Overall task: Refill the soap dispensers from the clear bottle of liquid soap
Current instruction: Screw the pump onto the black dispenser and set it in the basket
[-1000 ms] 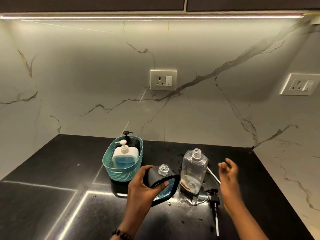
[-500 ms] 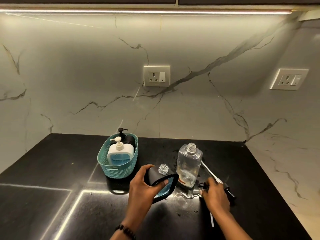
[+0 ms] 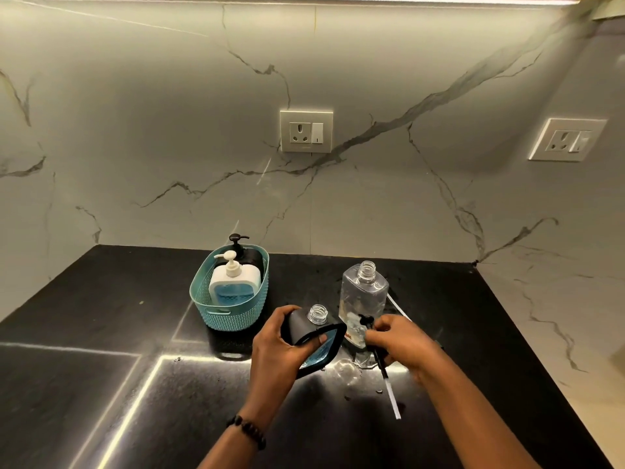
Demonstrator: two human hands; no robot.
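Black dispenser and pump head, both in hand, lower centre of frame.
Left hand [image 3: 275, 346] grips uncapped black dispenser [image 3: 306, 328], tilted; right hand [image 3: 400, 343] pinches black pump head [image 3: 367, 321], tube hanging lower right. Clear bottle [image 3: 363, 296] upright, uncapped, just behind both. Teal basket [image 3: 230, 313] to their left holds a white dispenser [image 3: 235, 280].

Wide open black counter [image 3: 84, 384] on the left and along the near edge, easy passage there. The teal basket [image 3: 233, 313] blocks the middle, standing near the wall. Just right of it, the clear bottle [image 3: 363, 299] stands upright, with a narrow lane between them, partly filled by the left hand [image 3: 280, 346] and its dispenser [image 3: 314, 336]. Bare counter right of the bottle.
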